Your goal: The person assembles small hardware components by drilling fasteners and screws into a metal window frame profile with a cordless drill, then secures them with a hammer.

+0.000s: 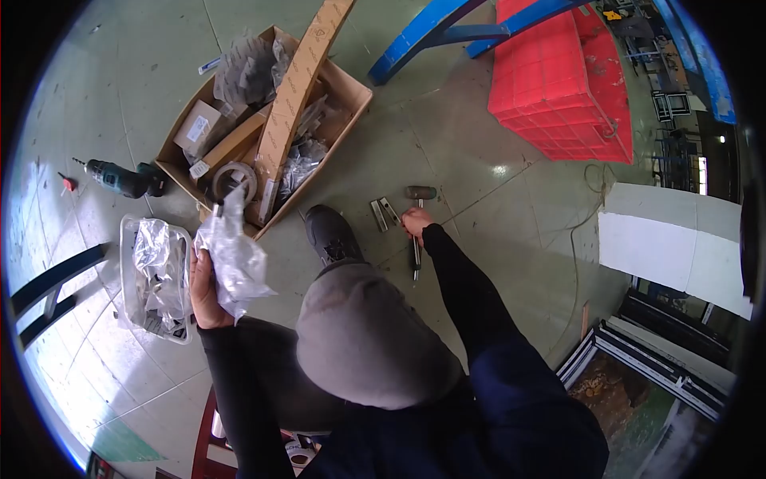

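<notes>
A crinkled clear plastic bag (235,259) is in my left hand (207,294), with the fingers wrapped round its left side; small contents inside cannot be made out. This hand is just right of a clear plastic tub (188,319) holding more plastic bags. My right hand (415,222) is low over the floor, its fingers closed at a hammer (420,192) and beside small metal pieces (379,215). What exactly those fingers grip is too small to tell. A metal rod-like tool (416,259) lies just below the hand.
An open cardboard box (343,84) holds bags, tape rolls and long cardboard strips. Left of it lies a green drill (120,177). A red crate (550,88) and blue frame (431,32) stand at upper right. White blocks (678,239) and stacked frames (654,359) are at right.
</notes>
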A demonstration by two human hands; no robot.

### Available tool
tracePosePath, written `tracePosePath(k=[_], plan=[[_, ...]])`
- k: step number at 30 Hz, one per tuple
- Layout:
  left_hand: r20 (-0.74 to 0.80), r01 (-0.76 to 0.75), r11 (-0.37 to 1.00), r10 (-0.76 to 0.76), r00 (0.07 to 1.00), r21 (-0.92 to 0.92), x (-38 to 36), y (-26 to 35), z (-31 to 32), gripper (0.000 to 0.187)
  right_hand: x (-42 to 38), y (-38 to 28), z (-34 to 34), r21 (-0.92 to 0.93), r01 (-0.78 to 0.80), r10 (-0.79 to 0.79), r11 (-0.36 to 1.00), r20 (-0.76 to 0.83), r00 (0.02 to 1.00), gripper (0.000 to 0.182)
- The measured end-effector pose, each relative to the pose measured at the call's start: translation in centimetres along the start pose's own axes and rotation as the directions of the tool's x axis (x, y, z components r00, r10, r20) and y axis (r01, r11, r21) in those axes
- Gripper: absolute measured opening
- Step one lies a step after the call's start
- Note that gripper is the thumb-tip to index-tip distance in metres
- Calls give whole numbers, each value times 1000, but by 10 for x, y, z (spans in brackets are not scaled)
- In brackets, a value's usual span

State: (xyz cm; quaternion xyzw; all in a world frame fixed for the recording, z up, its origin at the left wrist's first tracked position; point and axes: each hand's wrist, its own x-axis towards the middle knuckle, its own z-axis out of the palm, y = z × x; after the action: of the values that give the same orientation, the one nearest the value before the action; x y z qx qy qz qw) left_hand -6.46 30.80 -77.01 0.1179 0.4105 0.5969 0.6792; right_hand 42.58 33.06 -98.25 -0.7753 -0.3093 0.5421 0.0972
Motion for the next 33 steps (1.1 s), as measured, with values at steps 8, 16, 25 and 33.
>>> tracePosePath(k=[8,16,25,33], plan=[[-48,67,997,-65,997,36,-20,-1,35,31,39,78,34,-164,-74,39,984,-205,978,30],[-52,39,999,-37,998,38,-23,0,39,29,-11,35,26,478,-210,259,853,-39,965,25],[38,22,1000,-23,999,11,-16,3,47,24,-66,-38,0,665,-34,80,746,-39,996,21],[149,-62,974,96,984,-219,0,11,70,23,-304,-333,-18,777,479,-702,408,-68,709,16]])
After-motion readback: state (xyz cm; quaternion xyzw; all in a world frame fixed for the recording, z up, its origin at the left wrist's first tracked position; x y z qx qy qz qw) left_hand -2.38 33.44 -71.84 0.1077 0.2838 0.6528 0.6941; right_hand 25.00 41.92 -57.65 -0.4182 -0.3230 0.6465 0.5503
